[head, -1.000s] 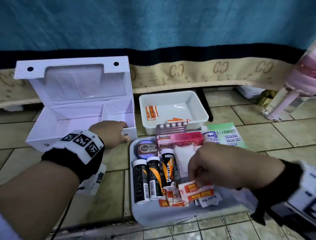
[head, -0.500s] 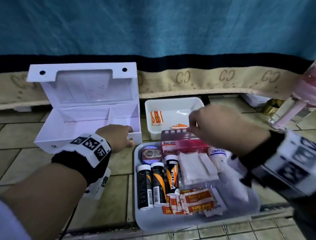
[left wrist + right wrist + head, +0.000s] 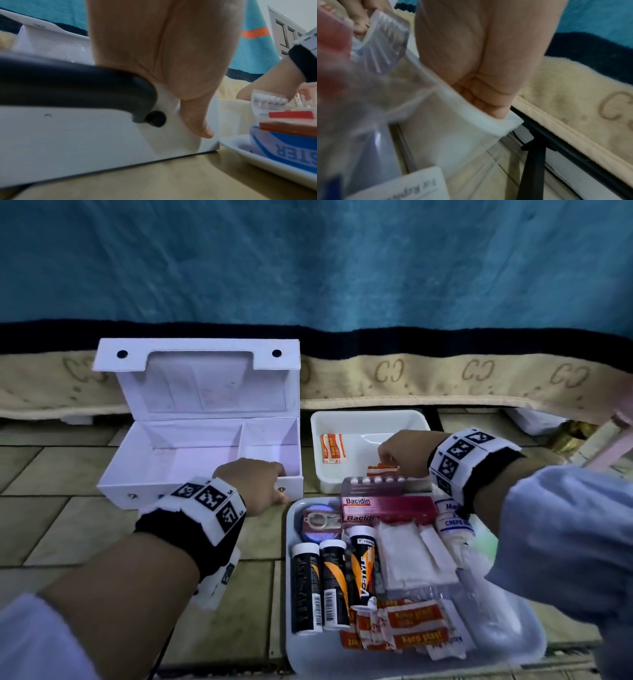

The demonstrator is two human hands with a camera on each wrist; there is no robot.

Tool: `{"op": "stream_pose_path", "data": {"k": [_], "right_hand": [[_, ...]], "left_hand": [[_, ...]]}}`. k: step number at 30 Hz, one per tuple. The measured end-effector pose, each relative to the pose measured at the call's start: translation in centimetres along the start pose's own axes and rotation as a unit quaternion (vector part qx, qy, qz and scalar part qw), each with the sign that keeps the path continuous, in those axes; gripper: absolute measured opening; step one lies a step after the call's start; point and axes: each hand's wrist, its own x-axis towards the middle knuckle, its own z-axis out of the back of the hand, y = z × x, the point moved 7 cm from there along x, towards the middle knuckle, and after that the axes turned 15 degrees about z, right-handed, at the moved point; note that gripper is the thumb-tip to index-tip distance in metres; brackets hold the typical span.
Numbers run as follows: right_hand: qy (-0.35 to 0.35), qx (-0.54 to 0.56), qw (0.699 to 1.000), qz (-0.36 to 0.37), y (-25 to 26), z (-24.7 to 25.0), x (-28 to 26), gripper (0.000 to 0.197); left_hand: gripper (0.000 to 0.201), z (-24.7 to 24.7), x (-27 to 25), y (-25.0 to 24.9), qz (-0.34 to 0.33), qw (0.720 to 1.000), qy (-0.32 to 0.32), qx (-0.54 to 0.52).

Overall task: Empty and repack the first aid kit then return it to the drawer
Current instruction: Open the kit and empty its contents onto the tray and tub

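We are sorting the contents, and the first aid kit (image 3: 202,453) is standing empty on the floor tiles, left of the trays. Its lid is open and leaning back toward the bed, its mouth is facing up, and its long axis is running left to right across our view; the smaller compartment is on the right end.

Our left hand (image 3: 251,482) is gripping the front right corner of the kit, thumb on the front wall and fingers curled over the rim, to keep it steady. Our right hand (image 3: 402,451) is reaching into the small white tray (image 3: 370,419) behind the big tray (image 3: 411,659) and is pinching an orange plaster strip (image 3: 382,470) at the tray's near edge.

We judge that emptying is done and repacking is not yet begun. The next move is probably asking us to bring the plasters together, then lay the long tubes (image 3: 330,583) in the wide left compartment.
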Motion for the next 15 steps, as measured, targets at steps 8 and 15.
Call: {"op": "stream_pose_path", "data": {"k": [8,15], "right_hand": [[-0.048,0.051,0.997,-0.037,-1.4,0.8,-0.9,0.022],[-0.115,0.112,0.986,-0.039,-1.7,1.4,-2.2,0.025]], "left_hand": [[0.044,0.1,-0.1,-0.1,0.0,1.0,-0.005,0.004],[0.046,0.0,-0.1,-0.1,0.003,1.0,0.0,0.006]]}}
